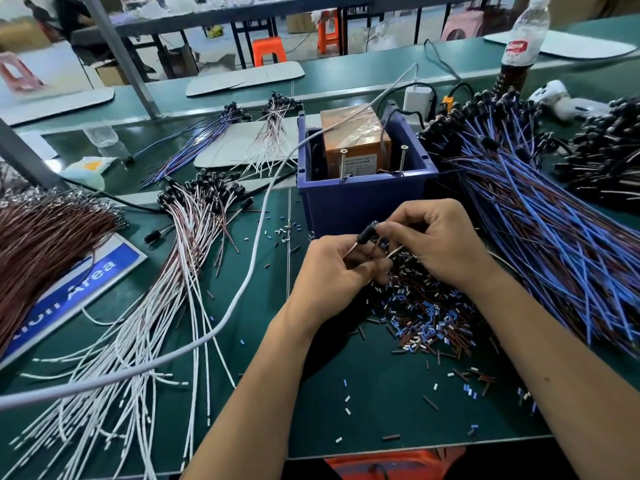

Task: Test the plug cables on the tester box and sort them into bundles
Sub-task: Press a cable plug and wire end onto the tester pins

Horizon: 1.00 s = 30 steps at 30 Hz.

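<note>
Both hands [391,251] pinch black plug cable [366,234] before blue tester box [367,188], above insulation scraps [426,317].

"Area", after a cut-off word ending "tion", on the blue sign [74,289]; tester-box label [360,162] illegible.

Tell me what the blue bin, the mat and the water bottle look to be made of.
Blue bin: moulded plastic by the look, matte, with thick rimmed walls.
Mat: probably rubber or vinyl, dark green, dull sheen, with a seam line.
Water bottle: thin clear plastic, see-through and ribbed, with a red label.
</note>
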Each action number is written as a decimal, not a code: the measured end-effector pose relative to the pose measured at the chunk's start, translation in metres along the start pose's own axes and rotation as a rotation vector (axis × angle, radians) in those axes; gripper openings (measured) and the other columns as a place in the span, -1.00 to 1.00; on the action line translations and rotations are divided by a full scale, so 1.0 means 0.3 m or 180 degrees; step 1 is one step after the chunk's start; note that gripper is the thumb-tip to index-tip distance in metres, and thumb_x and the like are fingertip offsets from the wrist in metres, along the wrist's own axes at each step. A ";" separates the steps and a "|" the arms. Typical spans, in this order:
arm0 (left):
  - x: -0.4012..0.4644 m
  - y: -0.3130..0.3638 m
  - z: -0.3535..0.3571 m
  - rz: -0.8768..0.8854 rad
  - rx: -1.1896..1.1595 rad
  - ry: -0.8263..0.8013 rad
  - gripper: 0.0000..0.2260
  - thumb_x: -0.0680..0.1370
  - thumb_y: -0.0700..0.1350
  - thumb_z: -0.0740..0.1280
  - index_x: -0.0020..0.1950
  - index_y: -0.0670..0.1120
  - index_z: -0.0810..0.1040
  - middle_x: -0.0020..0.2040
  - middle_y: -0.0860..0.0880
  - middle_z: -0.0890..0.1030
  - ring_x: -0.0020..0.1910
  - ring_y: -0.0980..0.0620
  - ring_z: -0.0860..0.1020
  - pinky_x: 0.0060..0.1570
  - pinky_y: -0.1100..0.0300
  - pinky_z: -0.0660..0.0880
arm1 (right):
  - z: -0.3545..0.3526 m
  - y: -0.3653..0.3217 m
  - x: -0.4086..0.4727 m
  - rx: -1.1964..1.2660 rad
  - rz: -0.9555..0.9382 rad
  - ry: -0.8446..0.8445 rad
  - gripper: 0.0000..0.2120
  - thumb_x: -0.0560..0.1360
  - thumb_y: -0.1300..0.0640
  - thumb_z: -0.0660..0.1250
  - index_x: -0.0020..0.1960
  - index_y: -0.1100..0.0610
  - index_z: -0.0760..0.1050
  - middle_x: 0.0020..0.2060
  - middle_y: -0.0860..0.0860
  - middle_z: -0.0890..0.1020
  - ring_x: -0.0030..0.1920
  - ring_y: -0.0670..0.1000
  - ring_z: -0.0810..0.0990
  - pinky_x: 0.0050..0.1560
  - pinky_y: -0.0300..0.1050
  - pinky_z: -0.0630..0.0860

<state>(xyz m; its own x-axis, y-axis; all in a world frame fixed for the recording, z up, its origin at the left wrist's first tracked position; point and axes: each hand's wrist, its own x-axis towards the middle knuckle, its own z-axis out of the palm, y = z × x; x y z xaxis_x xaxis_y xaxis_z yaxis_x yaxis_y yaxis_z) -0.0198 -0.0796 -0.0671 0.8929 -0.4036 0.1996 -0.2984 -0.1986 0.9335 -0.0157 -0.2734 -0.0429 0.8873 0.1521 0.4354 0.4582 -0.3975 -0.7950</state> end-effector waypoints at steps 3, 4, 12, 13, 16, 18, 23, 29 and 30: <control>-0.002 0.012 -0.011 0.0014 0.0098 0.0117 -0.82 0.57 -0.14 0.46 -0.22 0.05 0.65 -0.35 0.03 0.68 -0.40 0.18 0.56 -0.27 0.35 0.43 | -0.008 -0.006 0.002 -0.0018 -0.0043 0.0006 -0.82 0.54 0.02 0.49 -0.22 0.05 0.66 -0.36 -0.05 0.68 -0.35 -0.10 0.62 -0.25 -0.25 0.53; -0.001 0.014 -0.015 0.0004 0.0098 0.0134 -0.79 0.58 -0.13 0.45 -0.26 0.05 0.64 -0.37 0.01 0.66 -0.43 0.18 0.51 -0.30 0.33 0.40 | -0.010 -0.008 0.001 -0.0016 -0.0050 -0.0006 -0.80 0.54 0.00 0.48 -0.22 0.05 0.66 -0.36 -0.04 0.68 -0.35 -0.11 0.62 -0.25 -0.27 0.52; -0.001 0.013 -0.028 -0.0092 -0.0028 0.0177 -0.80 0.58 -0.13 0.44 -0.22 -0.18 0.65 -0.42 0.02 0.59 -0.45 0.13 0.42 -0.34 0.30 0.36 | -0.017 -0.014 -0.004 0.0185 0.0038 -0.0011 -0.78 0.55 0.01 0.48 -0.24 0.06 0.64 -0.37 -0.02 0.67 -0.40 -0.14 0.57 -0.33 -0.30 0.47; -0.001 0.011 -0.032 -0.0104 -0.0070 0.0169 -0.80 0.57 -0.12 0.44 -0.21 -0.20 0.66 -0.42 0.02 0.59 -0.44 0.12 0.42 -0.34 0.30 0.36 | -0.020 -0.017 -0.004 0.0192 0.0062 -0.0003 -0.78 0.55 0.00 0.48 -0.23 0.07 0.64 -0.37 0.00 0.67 -0.40 -0.05 0.59 -0.35 -0.22 0.51; -0.001 0.000 -0.050 -0.0121 -0.0213 0.0210 -0.82 0.57 -0.16 0.44 -0.17 -0.23 0.68 -0.43 0.04 0.58 -0.44 0.17 0.44 -0.32 0.34 0.36 | -0.052 -0.021 -0.006 0.0439 0.0205 0.0187 -0.76 0.55 -0.02 0.46 -0.18 0.13 0.65 -0.36 0.08 0.68 -0.43 0.10 0.60 -0.40 -0.08 0.55; -0.005 -0.003 -0.064 -0.0128 -0.0308 0.0260 -0.84 0.59 -0.19 0.42 -0.15 -0.21 0.71 -0.43 0.06 0.57 -0.46 0.22 0.44 -0.34 0.41 0.35 | -0.090 -0.025 -0.008 0.0738 0.0400 0.0242 -0.76 0.54 -0.04 0.46 -0.14 0.14 0.65 -0.34 0.14 0.68 -0.43 0.10 0.59 -0.43 -0.10 0.50; -0.004 -0.007 -0.087 -0.0127 -0.0501 0.0691 -0.74 0.57 -0.08 0.39 -0.15 -0.27 0.68 -0.46 0.07 0.51 -0.51 0.18 0.39 -0.43 0.35 0.32 | -0.197 -0.003 -0.014 0.0933 0.0993 -0.0531 -0.67 0.46 -0.07 0.45 0.15 0.06 0.64 -0.20 0.17 0.72 -0.47 -0.03 0.54 -0.59 -0.30 0.35; -0.010 -0.007 -0.095 -0.0080 -0.0508 0.1281 -0.78 0.56 0.00 0.37 -0.25 -0.01 0.70 -0.49 0.11 0.38 -0.52 0.15 0.27 -0.49 0.30 0.23 | -0.319 0.033 -0.056 0.1499 0.1190 -0.1006 -0.72 0.38 0.13 0.55 0.08 0.05 0.64 -0.26 0.23 0.66 -0.49 -0.05 0.48 -0.55 -0.30 0.35; -0.012 -0.005 -0.097 -0.0076 -0.0511 0.1403 -0.77 0.55 0.03 0.37 -0.25 0.00 0.70 -0.49 0.13 0.37 -0.52 0.15 0.26 -0.49 0.30 0.22 | -0.322 0.037 -0.058 0.1632 0.1144 -0.0849 -0.79 0.40 0.20 0.53 0.02 0.05 0.64 -0.28 0.20 0.66 -0.50 -0.06 0.47 -0.55 -0.31 0.35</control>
<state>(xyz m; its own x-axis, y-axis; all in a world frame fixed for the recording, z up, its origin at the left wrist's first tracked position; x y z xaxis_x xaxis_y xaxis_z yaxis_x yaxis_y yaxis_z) -0.0127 -0.0518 -0.0605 0.9673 0.0243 0.2525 -0.2512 -0.0486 0.9667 -0.0311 -0.3679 -0.0183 0.9414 0.3349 0.0400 0.0410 0.0041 -0.9992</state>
